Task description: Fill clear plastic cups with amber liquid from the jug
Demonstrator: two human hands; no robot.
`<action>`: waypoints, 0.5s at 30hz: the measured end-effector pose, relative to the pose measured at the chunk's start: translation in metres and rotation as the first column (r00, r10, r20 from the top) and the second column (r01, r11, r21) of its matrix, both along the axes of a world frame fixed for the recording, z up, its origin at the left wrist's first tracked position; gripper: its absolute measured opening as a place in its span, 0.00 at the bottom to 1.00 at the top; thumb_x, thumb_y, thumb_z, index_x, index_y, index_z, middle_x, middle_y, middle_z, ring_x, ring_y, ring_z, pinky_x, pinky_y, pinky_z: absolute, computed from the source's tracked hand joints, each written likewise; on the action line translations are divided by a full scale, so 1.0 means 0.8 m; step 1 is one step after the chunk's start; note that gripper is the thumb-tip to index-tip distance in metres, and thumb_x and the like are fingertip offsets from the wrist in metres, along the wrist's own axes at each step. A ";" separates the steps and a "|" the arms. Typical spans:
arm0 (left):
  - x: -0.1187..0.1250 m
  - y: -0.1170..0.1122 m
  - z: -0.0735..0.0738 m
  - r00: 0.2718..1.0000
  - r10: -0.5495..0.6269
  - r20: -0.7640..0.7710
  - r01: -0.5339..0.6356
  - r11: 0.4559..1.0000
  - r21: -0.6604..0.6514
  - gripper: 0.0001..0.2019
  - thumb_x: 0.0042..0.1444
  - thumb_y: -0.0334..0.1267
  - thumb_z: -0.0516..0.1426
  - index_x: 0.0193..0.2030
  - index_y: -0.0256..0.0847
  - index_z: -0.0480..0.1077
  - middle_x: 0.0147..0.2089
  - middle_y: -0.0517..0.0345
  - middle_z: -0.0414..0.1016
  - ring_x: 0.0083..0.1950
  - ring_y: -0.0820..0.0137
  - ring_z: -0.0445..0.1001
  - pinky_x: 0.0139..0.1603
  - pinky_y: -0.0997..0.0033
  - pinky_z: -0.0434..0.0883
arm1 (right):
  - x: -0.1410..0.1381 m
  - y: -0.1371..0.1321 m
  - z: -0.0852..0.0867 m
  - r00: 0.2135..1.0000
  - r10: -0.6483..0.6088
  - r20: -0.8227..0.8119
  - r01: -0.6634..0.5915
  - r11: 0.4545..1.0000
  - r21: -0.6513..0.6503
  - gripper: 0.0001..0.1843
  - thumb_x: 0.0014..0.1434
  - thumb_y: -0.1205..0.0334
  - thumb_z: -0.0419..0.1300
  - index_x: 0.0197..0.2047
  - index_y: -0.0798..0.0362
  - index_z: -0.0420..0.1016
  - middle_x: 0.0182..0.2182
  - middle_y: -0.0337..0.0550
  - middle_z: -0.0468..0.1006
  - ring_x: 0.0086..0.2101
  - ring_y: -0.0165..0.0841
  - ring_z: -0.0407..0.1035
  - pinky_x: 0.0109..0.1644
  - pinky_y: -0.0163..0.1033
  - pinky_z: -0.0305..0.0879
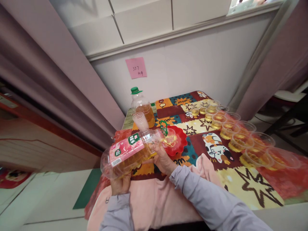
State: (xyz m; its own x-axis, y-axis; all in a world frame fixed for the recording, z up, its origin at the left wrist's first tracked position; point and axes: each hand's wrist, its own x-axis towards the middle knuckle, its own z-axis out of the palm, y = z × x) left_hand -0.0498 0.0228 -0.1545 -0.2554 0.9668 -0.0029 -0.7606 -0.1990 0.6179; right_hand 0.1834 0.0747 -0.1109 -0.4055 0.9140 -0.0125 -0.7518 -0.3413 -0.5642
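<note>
A large clear plastic bottle [127,149] with a pink label and amber drink inside lies tilted in both my hands. My left hand [121,184] supports it from below near its base; the bottle hides part of the fingers. Around the neck end, my right hand [164,161] grips from the underside. The bottle's mouth points right, over a clear plastic cup [169,137] on a red scalloped plate [181,148]. Beside the mouth is a green plastic loop [164,127]. Liquid shows low in the cup, though whether it is flowing is unclear.
Behind the bottle stand a stack of clear cups [140,120] and a second bottle [144,110] with a green cap. Rows of cups [228,130] holding yellow liquid line the table's right side. A pink cloth [154,200] covers the near edge.
</note>
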 end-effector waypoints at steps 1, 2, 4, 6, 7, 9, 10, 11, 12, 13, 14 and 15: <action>0.003 0.000 0.001 1.000 0.024 -0.011 -0.024 1.000 0.008 0.31 0.68 0.56 0.59 0.75 0.57 0.65 0.66 0.56 0.82 0.60 0.56 0.83 0.48 0.62 0.85 | 0.000 0.000 0.000 1.000 -0.002 -0.001 0.002 1.000 -0.002 0.42 0.54 0.38 0.77 0.65 0.41 0.66 0.56 0.41 0.82 0.48 0.42 0.82 0.39 0.46 0.87; 0.005 0.000 0.003 0.999 0.045 -0.023 -0.045 0.999 0.015 0.30 0.69 0.56 0.58 0.75 0.55 0.65 0.67 0.55 0.81 0.60 0.55 0.83 0.48 0.62 0.85 | 0.000 0.000 0.001 1.000 -0.003 -0.002 0.003 1.000 -0.003 0.43 0.53 0.38 0.77 0.65 0.41 0.65 0.56 0.41 0.82 0.48 0.41 0.82 0.39 0.46 0.87; 0.010 0.000 0.006 0.995 0.082 -0.052 -0.081 0.996 0.024 0.29 0.71 0.54 0.56 0.75 0.52 0.66 0.68 0.54 0.81 0.62 0.55 0.82 0.48 0.63 0.85 | 0.000 0.000 0.001 1.000 -0.007 -0.001 0.007 1.000 -0.008 0.44 0.54 0.39 0.77 0.66 0.41 0.65 0.56 0.41 0.83 0.47 0.41 0.82 0.38 0.46 0.87; 0.014 0.000 0.008 0.990 0.114 -0.088 -0.111 0.993 0.031 0.28 0.72 0.52 0.55 0.75 0.50 0.67 0.68 0.53 0.80 0.62 0.56 0.82 0.47 0.63 0.85 | 0.000 0.000 0.001 1.000 -0.008 0.003 0.008 1.000 -0.014 0.44 0.53 0.39 0.77 0.66 0.41 0.65 0.57 0.42 0.82 0.49 0.42 0.82 0.39 0.46 0.87; 0.015 0.000 0.008 0.987 0.126 -0.101 -0.123 0.992 0.033 0.28 0.72 0.53 0.55 0.75 0.50 0.67 0.68 0.53 0.81 0.62 0.55 0.82 0.47 0.63 0.85 | 0.000 0.000 0.001 1.000 -0.008 0.006 0.008 1.000 -0.017 0.44 0.53 0.38 0.77 0.65 0.41 0.65 0.57 0.42 0.82 0.50 0.43 0.82 0.39 0.46 0.87; 0.015 0.000 0.008 0.985 0.134 -0.107 -0.131 0.991 0.032 0.29 0.71 0.53 0.56 0.75 0.50 0.66 0.67 0.53 0.81 0.62 0.55 0.83 0.47 0.62 0.86 | 0.000 0.000 0.002 1.000 -0.008 0.010 0.008 1.000 -0.021 0.43 0.52 0.38 0.78 0.64 0.40 0.66 0.56 0.41 0.83 0.50 0.43 0.82 0.39 0.47 0.87; 0.014 0.001 0.008 0.986 0.133 -0.103 -0.131 0.991 0.028 0.29 0.70 0.53 0.56 0.76 0.50 0.66 0.67 0.53 0.81 0.62 0.54 0.83 0.47 0.62 0.86 | 0.000 0.000 0.002 1.000 -0.007 0.012 0.008 1.000 -0.020 0.43 0.52 0.38 0.78 0.64 0.40 0.66 0.55 0.41 0.83 0.50 0.43 0.82 0.39 0.47 0.87; 0.014 0.001 0.008 0.986 0.135 -0.099 -0.133 0.991 0.023 0.30 0.70 0.54 0.57 0.76 0.51 0.66 0.67 0.52 0.81 0.62 0.54 0.83 0.46 0.62 0.86 | 0.000 0.000 0.002 1.000 -0.006 0.012 0.006 1.000 -0.017 0.42 0.52 0.38 0.77 0.63 0.40 0.67 0.54 0.40 0.83 0.49 0.43 0.82 0.39 0.47 0.87; 0.014 0.001 0.007 0.986 0.138 -0.098 -0.137 0.990 0.018 0.30 0.69 0.54 0.58 0.76 0.51 0.66 0.67 0.52 0.81 0.62 0.54 0.82 0.46 0.62 0.86 | 0.000 0.000 0.002 1.000 -0.005 0.012 0.005 1.000 -0.012 0.41 0.53 0.38 0.77 0.63 0.40 0.67 0.53 0.40 0.83 0.49 0.43 0.82 0.39 0.47 0.87; 0.013 0.000 0.007 0.985 0.140 -0.099 -0.139 0.990 0.014 0.30 0.69 0.54 0.59 0.75 0.51 0.66 0.67 0.52 0.81 0.62 0.54 0.82 0.46 0.63 0.85 | 0.000 0.000 0.002 1.000 -0.003 0.011 0.003 1.000 -0.008 0.41 0.53 0.38 0.77 0.63 0.41 0.67 0.52 0.40 0.84 0.48 0.42 0.82 0.39 0.47 0.87; 0.013 0.000 0.007 0.985 0.140 -0.103 -0.139 0.990 0.013 0.30 0.69 0.54 0.59 0.75 0.51 0.66 0.68 0.52 0.81 0.62 0.54 0.82 0.47 0.63 0.85 | 0.000 0.000 0.001 1.000 -0.003 0.010 0.003 1.000 -0.006 0.41 0.54 0.38 0.77 0.63 0.41 0.67 0.52 0.40 0.84 0.48 0.42 0.82 0.39 0.47 0.87; 0.013 0.000 0.007 0.985 0.139 -0.104 -0.138 0.990 0.014 0.30 0.69 0.54 0.59 0.74 0.51 0.67 0.68 0.53 0.81 0.62 0.55 0.82 0.47 0.64 0.85 | 0.001 0.000 0.001 1.000 -0.003 0.009 0.003 1.000 -0.005 0.41 0.54 0.38 0.77 0.64 0.41 0.67 0.51 0.40 0.84 0.48 0.42 0.82 0.39 0.47 0.87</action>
